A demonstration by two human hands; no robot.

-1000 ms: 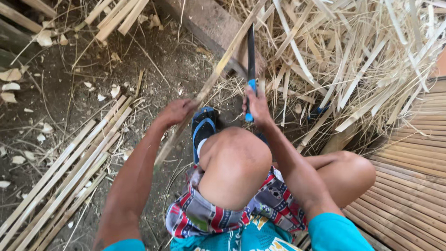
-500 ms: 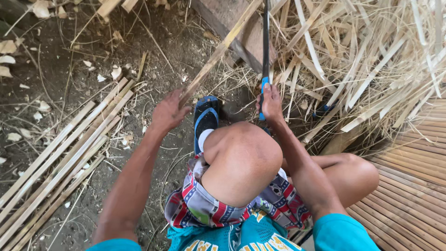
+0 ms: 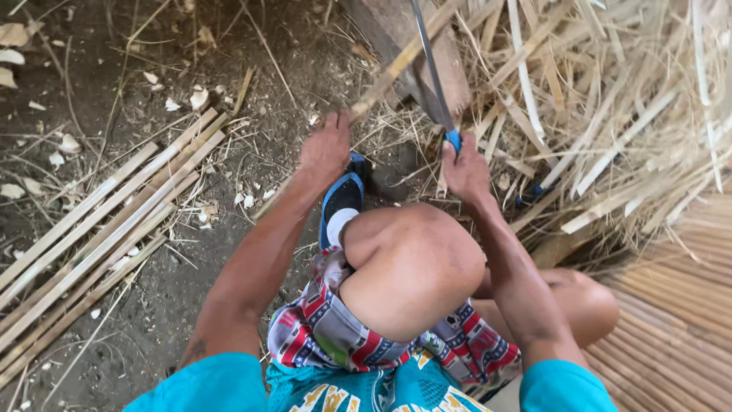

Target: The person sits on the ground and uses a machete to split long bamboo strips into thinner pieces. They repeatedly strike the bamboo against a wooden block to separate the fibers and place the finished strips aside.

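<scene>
— What is lying over on the far left?

— A row of split bamboo slats point(image 3: 99, 221) is lying side by side on the dirt ground point(image 3: 229, 69), running diagonally, with pale chips and shavings scattered around them.

— And moving in from there?

— The left hand point(image 3: 326, 149) is closing around a long bamboo strip point(image 3: 396, 65). The fingers are wrapping it fully, so the grip is tight. The strip is slanting up and to the right from that hand, passing over a wooden block point(image 3: 396, 30) at the top of the view. Its lower end is showing below the forearm, near the slats.

— What is just under that hand?

— A foot in a blue and black sandal point(image 3: 343, 202) is resting on the ground, with the raised knee right behind it.

— And the other hand?

— The right hand point(image 3: 465, 172) is clenching the blue handle of a knife point(image 3: 435, 84). The dark blade is pointing up and away, crossing the strip just above the hands.

— Further right?

— A loose heap of bamboo offcuts point(image 3: 610, 114) is piling up, and a mat of bamboo slats point(image 3: 679, 328) is lying at the lower right edge.
</scene>
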